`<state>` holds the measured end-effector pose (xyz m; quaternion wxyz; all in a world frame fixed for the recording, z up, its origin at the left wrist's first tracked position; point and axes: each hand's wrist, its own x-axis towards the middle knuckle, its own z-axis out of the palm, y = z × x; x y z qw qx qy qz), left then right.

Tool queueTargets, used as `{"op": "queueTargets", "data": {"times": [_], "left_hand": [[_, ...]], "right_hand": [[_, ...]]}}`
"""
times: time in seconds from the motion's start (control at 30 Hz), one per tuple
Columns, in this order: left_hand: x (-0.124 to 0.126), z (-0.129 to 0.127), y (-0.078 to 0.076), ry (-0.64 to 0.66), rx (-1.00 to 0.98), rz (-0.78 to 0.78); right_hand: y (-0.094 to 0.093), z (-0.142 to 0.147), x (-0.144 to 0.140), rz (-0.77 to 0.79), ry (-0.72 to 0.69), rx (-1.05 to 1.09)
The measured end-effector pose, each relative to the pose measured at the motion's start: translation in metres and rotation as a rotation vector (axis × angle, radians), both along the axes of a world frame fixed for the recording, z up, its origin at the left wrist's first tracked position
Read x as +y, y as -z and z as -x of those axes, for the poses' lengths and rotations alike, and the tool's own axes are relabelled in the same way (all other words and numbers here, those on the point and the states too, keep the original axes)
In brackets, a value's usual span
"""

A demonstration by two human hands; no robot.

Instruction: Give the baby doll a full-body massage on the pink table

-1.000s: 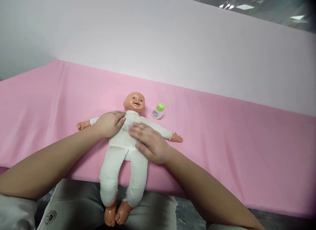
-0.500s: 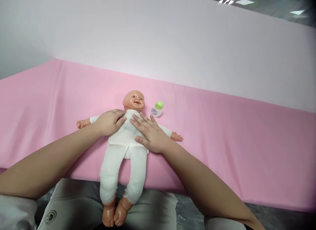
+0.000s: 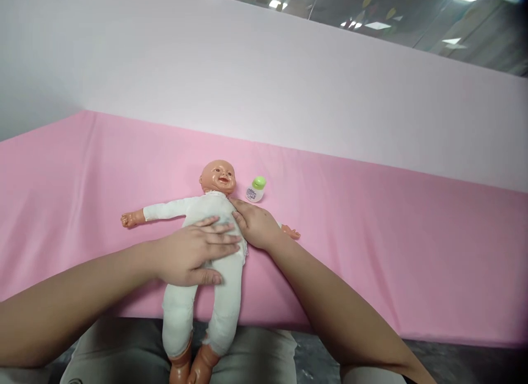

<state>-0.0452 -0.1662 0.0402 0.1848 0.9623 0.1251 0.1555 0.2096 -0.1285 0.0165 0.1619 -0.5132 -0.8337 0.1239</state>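
A baby doll (image 3: 214,208) with a white cloth body lies on its back, head away from me, its feet over the table's near edge. My left hand (image 3: 198,252) rests flat across its lower belly and hip, fingers stretched to the right. My right hand (image 3: 258,221) lies on the doll's shoulder and upper chest on the right side, covering most of that arm, with the fingers extended. Neither hand grips anything. Beside the doll's head, just beyond my right hand, is a small clear bottle (image 3: 254,194) with a green cap (image 3: 259,182).
Pink cloth (image 3: 371,235) covers the table. A pale wall or panel (image 3: 268,70) rises behind it, with glass and ceiling lights above. My lap (image 3: 256,354) is below the near edge, under the doll's feet.
My left hand has moved from the doll's left-side shoulder down to its belly and hip. My right hand has slid up from the chest to the shoulder. The camera view has shifted slightly.
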Motion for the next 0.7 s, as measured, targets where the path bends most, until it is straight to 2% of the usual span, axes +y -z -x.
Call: {"op": "queueTargets", "data": {"times": [0.13, 0.27, 0.37, 0.43, 0.53, 0.6, 0.63, 0.7], "left_hand": [[0.019, 0.008, 0.013, -0.184, 0.065, -0.055], [0.035, 0.018, 0.021, -0.461, 0.106, -0.102], [0.044, 0.022, 0.021, -0.676, 0.122, -0.129], [0.049, 0.023, 0.021, -0.751, 0.105, -0.118], [0.057, 0.025, 0.021, -0.739, 0.045, -0.048], [0.062, 0.026, 0.022, -0.719, 0.003, 0.002], [0.064, 0.027, 0.023, -0.716, -0.011, 0.028], [0.067, 0.028, 0.024, -0.730, -0.036, 0.076]], "right_hand": [[0.000, -0.002, -0.001, 0.007, -0.024, 0.018], [0.004, -0.002, -0.001, -0.014, -0.013, 0.035], [0.004, 0.001, -0.009, -0.098, -0.019, 0.108], [0.001, 0.007, -0.021, -0.176, -0.163, 0.179], [-0.003, 0.021, -0.047, -0.232, -0.572, 0.185], [-0.004, 0.030, -0.061, -0.215, -0.773, 0.120], [-0.004, 0.034, -0.065, -0.202, -0.822, 0.089], [-0.004, 0.038, -0.067, -0.169, -0.818, 0.037]]}}
